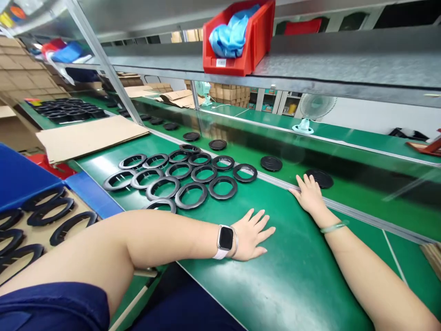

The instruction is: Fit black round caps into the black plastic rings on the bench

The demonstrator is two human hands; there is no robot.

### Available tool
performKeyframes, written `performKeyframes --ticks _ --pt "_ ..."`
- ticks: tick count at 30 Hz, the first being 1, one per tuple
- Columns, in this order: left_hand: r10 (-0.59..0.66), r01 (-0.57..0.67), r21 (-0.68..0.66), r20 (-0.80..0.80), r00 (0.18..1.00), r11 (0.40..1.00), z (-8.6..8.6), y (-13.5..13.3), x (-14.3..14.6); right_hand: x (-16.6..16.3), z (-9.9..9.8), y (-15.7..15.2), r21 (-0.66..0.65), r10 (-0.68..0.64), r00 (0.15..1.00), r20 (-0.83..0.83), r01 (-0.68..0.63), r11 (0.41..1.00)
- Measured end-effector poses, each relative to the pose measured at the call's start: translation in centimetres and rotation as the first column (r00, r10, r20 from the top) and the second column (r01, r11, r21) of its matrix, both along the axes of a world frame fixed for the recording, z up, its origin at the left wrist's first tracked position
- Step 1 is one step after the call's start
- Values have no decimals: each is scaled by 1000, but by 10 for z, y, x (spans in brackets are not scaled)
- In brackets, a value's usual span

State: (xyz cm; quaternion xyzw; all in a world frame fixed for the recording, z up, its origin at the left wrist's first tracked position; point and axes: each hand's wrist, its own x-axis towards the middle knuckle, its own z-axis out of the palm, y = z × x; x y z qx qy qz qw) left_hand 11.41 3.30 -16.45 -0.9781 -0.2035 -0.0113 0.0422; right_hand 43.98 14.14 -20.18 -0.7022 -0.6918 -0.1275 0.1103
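My left hand (pixel 253 233) lies flat and open on the green bench mat (pixel 296 276), fingers spread, holding nothing; a white smartwatch is on its wrist. My right hand (pixel 309 193) also rests open on the mat, fingertips at the metal rail (pixel 275 181) beside the conveyor belt (pixel 361 193). A black round disc (pixel 319 178) sits on the belt just beyond its fingers. Several black plastic rings (pixel 191 177) lie in rows on the mat to the left of my hands.
More black discs (pixel 271 163) ride the belt further left. A blue tray (pixel 37 220) with black rings is at my left. Cardboard sheet (pixel 89 135) lies behind the rings. A red bin (pixel 241 41) with blue cloth stands on the overhead shelf. A small fan (pixel 312 112) stands across the belt.
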Motion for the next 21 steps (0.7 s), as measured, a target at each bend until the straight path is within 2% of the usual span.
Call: performKeyframes --ticks 3,6,21 --pt "-11 32 194 -107 994 980 0 -9 9 -1 2 -2 -7 -36 999 -11 36 999" --pt "-3 56 301 -171 985 952 -1 -17 14 0 3 -4 -11 -55 998 -17 55 998" --pt "39 34 302 -230 972 953 1 -25 16 3 4 -2 -27 -16 1000 -13 16 1000"
